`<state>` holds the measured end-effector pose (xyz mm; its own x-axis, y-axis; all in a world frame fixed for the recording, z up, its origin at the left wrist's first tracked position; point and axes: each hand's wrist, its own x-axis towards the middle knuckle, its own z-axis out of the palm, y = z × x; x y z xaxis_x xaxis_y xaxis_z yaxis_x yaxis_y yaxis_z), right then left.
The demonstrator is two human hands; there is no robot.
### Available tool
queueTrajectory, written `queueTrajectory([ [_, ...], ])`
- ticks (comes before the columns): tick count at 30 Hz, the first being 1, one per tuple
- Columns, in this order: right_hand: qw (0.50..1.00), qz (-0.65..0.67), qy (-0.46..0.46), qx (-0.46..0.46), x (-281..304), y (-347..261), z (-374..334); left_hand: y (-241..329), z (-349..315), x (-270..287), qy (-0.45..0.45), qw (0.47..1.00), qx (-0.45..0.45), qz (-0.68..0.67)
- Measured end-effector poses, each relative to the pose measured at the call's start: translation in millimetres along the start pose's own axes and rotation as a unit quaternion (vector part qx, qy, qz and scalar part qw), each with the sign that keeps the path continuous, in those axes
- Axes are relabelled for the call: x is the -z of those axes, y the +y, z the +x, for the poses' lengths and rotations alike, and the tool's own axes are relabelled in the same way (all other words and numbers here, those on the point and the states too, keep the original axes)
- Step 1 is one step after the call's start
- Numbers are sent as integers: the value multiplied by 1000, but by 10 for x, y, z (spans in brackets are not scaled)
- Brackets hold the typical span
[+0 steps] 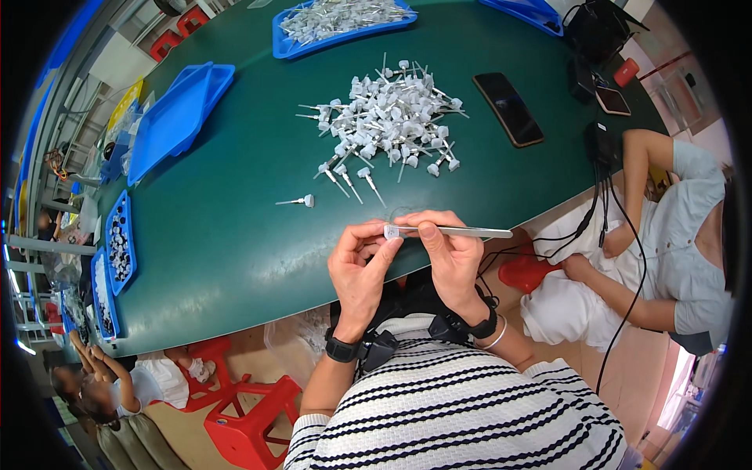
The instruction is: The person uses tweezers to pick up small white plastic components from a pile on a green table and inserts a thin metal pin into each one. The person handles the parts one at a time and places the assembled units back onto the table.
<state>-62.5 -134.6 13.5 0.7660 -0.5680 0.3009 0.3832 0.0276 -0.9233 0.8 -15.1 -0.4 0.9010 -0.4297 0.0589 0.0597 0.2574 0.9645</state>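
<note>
In my left hand (362, 270), a small white plastic piece (391, 232) is pinched between thumb and fingertips. My right hand (448, 254) grips a pair of silver metal tweezers (489, 233), whose broad end sticks out to the right. Their narrow end reaches the white piece; whether it goes inside cannot be seen. Ahead of both hands lies a heap of small white plastic heads with thin stems (392, 117). Several have slid to the near side of the heap, and a single one (307, 201) rests apart on the left.
A full blue tray (291, 52) stands at the back of the green table (258, 149). Stacked blue trays (168, 129) and a tray of black parts (120, 243) line the left side. A phone (509, 110) and cables (605, 196) lie right; a seated person (658, 235) is beside them.
</note>
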Motion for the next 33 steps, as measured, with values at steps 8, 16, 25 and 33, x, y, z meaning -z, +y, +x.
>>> queueTrajectory([
  [8,1000,-3,2,4,-11,-21,18,2,-12,-21,-1,1000,-1,-8],
  [16,1000,-7,7,12,1,8,5,1,-12,-27,-1,1000,2,-13],
  [25,997,-70,-2,30,33,-15,17,5,-24,-46,0,1000,15,-18],
  [33,996,-77,-7,34,51,-20,21,-2,-38,-51,-2,1000,17,-24],
])
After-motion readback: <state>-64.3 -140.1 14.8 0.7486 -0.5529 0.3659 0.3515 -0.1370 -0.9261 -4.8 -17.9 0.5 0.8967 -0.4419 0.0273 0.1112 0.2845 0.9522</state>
